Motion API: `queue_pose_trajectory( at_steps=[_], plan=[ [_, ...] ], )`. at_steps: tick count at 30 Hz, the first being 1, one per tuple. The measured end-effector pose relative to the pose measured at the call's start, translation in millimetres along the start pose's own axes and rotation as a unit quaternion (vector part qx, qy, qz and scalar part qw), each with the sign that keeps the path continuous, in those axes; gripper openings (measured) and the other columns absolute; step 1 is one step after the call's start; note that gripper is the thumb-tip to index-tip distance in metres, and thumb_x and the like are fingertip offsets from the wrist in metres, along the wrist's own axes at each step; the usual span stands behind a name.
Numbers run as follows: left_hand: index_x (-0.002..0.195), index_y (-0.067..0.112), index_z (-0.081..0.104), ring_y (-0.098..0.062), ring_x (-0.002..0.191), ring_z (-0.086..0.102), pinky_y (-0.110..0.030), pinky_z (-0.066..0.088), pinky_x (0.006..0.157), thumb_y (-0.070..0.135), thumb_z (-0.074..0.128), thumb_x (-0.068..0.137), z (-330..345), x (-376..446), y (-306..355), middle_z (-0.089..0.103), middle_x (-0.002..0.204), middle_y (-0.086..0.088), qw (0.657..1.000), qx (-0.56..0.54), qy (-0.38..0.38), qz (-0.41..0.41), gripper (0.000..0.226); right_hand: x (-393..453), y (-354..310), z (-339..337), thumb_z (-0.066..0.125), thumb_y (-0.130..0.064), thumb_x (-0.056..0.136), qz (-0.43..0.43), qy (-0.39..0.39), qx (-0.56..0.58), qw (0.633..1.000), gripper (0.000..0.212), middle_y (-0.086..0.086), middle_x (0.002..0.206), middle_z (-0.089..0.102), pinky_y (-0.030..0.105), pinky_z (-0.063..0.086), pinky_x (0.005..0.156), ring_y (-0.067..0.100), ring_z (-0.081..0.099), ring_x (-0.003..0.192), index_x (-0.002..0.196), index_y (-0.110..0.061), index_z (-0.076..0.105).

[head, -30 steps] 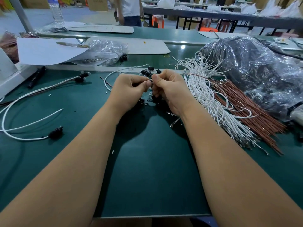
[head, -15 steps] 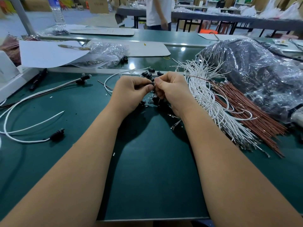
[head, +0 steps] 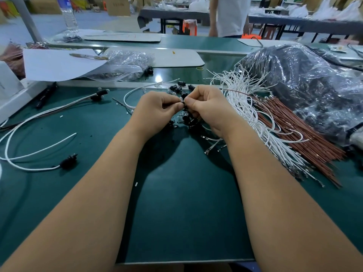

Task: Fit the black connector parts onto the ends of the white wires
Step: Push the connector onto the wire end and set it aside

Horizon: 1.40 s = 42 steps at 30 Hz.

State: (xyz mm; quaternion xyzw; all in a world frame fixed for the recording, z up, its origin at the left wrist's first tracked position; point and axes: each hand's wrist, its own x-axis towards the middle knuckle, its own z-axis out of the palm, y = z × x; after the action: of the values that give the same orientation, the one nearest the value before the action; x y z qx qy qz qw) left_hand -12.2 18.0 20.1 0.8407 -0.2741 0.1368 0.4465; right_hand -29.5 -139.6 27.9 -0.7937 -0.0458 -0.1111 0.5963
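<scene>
While both hands meet above the green table (head: 186, 222), left hand (head: 155, 112) pinches 1 black connector part (head: 183, 104) at its fingertips | right hand (head: 208, 108) pinches from the opposite side, likely feeding a wire end in; wire hidden | spare connectors (head: 177, 88) just beyond, white wires (head: 255, 122) piled right, within reach.

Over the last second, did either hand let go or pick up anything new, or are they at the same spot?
Nothing taken or released: the left hand and right hand keep pinching a small black connector part between their fingertips, over the loose black parts. Only the person at the far tables walked rightward. The white wire bundle, brown wires and finished leads lie as before.
</scene>
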Motion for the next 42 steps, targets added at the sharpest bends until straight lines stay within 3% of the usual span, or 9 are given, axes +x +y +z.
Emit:
queue_pose_trajectory(
  at_steps=[3, 7, 13, 18, 21, 26, 29, 36, 42],
  plan=[
    [0.096, 0.006, 0.075, -0.008, 0.075, 0.059, -0.017, 0.044, 0.071, 0.012, 0.069, 0.086, -0.9, -0.4, 1.6, 0.070, 0.080, -0.005, 1.000, 0.000, 0.013, 0.007, 0.013, -1.2, -1.4, 0.6, 0.058, -0.003, 0.093, 0.015, -0.008, 0.025, 1.000, 0.022, -0.003, 0.052, 0.054, 0.015, 0.037, 0.042, 0.004, 0.047, 0.041, 0.072, -0.010, 0.055],
    [0.093, 0.006, 0.075, -0.026, 0.077, 0.060, -0.031, 0.044, 0.072, 0.009, 0.068, 0.087, 0.3, -0.8, 1.7, 0.068, 0.080, -0.015, 1.000, 0.004, 0.020, 0.021, 0.011, -2.1, -2.9, 4.8, 0.056, -0.004, 0.094, 0.021, -0.008, 0.036, 0.999, 0.021, 0.002, 0.055, 0.053, 0.016, 0.035, 0.041, 0.006, 0.045, 0.040, 0.074, -0.010, 0.053],
    [0.090, 0.006, 0.076, -0.036, 0.080, 0.061, -0.039, 0.047, 0.071, 0.009, 0.066, 0.087, 1.5, -1.2, 0.7, 0.069, 0.081, -0.020, 0.999, -0.006, 0.031, 0.020, 0.011, -2.5, -2.8, 8.3, 0.053, -0.004, 0.096, 0.027, -0.019, 0.075, 0.997, 0.024, 0.006, 0.058, 0.049, 0.019, 0.035, 0.044, 0.012, 0.042, 0.045, 0.073, -0.011, 0.049],
    [0.091, 0.005, 0.076, -0.015, 0.069, 0.049, -0.032, 0.041, 0.065, 0.008, 0.064, 0.089, 2.1, -1.7, 6.8, 0.067, 0.077, -0.024, 0.996, -0.082, 0.039, 0.001, 0.012, -3.2, -5.0, 7.6, 0.053, -0.004, 0.096, 0.007, -0.026, 0.144, 0.989, 0.027, 0.008, 0.062, 0.048, 0.023, 0.032, 0.048, 0.012, 0.039, 0.049, 0.072, -0.013, 0.046],
    [0.096, 0.006, 0.075, -0.009, 0.067, 0.051, -0.026, 0.043, 0.066, 0.008, 0.063, 0.090, 3.2, -1.4, 12.9, 0.067, 0.073, -0.009, 0.993, -0.108, 0.056, -0.007, 0.014, -2.3, -5.6, 10.5, 0.054, -0.007, 0.097, -0.017, 0.005, 0.155, 0.988, 0.025, 0.006, 0.061, 0.047, 0.021, 0.033, 0.047, 0.011, 0.039, 0.049, 0.073, -0.012, 0.048],
    [0.104, 0.011, 0.073, -0.011, 0.073, 0.057, -0.028, 0.049, 0.070, 0.014, 0.062, 0.092, -0.5, -1.5, 10.9, 0.071, 0.082, -0.010, 0.995, -0.083, 0.050, -0.023, 0.016, -1.8, -5.3, 16.6, 0.055, -0.009, 0.097, -0.026, 0.076, 0.107, 0.991, 0.020, 0.002, 0.061, 0.052, 0.018, 0.039, 0.047, 0.007, 0.045, 0.048, 0.077, -0.012, 0.053],
    [0.092, 0.006, 0.074, -0.011, 0.065, 0.052, -0.027, 0.044, 0.063, 0.013, 0.063, 0.091, -2.3, -1.3, 5.2, 0.070, 0.082, -0.020, 0.998, -0.033, 0.046, -0.039, 0.014, -0.4, -6.4, 15.5, 0.050, -0.010, 0.099, -0.001, 0.081, 0.174, 0.982, 0.017, 0.002, 0.060, 0.055, 0.022, 0.041, 0.050, 0.010, 0.048, 0.049, 0.083, -0.008, 0.057],
    [0.085, 0.008, 0.069, -0.010, 0.055, 0.052, -0.025, 0.046, 0.057, 0.012, 0.062, 0.092, 1.3, -0.2, 4.9, 0.069, 0.074, -0.011, 0.996, -0.043, 0.060, -0.049, 0.011, -0.3, -8.3, 15.0, 0.036, -0.019, 0.105, 0.054, 0.041, 0.320, 0.945, 0.035, 0.003, 0.059, 0.057, 0.025, 0.041, 0.055, 0.013, 0.051, 0.052, 0.087, -0.005, 0.063],
    [0.086, 0.000, 0.067, -0.006, 0.054, 0.045, -0.018, 0.037, 0.055, 0.009, 0.059, 0.093, 6.9, -0.8, 13.7, 0.060, 0.063, 0.000, 0.996, -0.064, 0.045, -0.030, 0.014, 0.1, -15.4, 29.4, 0.028, -0.032, 0.106, 0.080, 0.036, 0.346, 0.934, 0.049, 0.008, 0.082, 0.063, 0.030, 0.045, 0.077, 0.019, 0.058, 0.079, 0.084, -0.006, 0.063]
  ],
)
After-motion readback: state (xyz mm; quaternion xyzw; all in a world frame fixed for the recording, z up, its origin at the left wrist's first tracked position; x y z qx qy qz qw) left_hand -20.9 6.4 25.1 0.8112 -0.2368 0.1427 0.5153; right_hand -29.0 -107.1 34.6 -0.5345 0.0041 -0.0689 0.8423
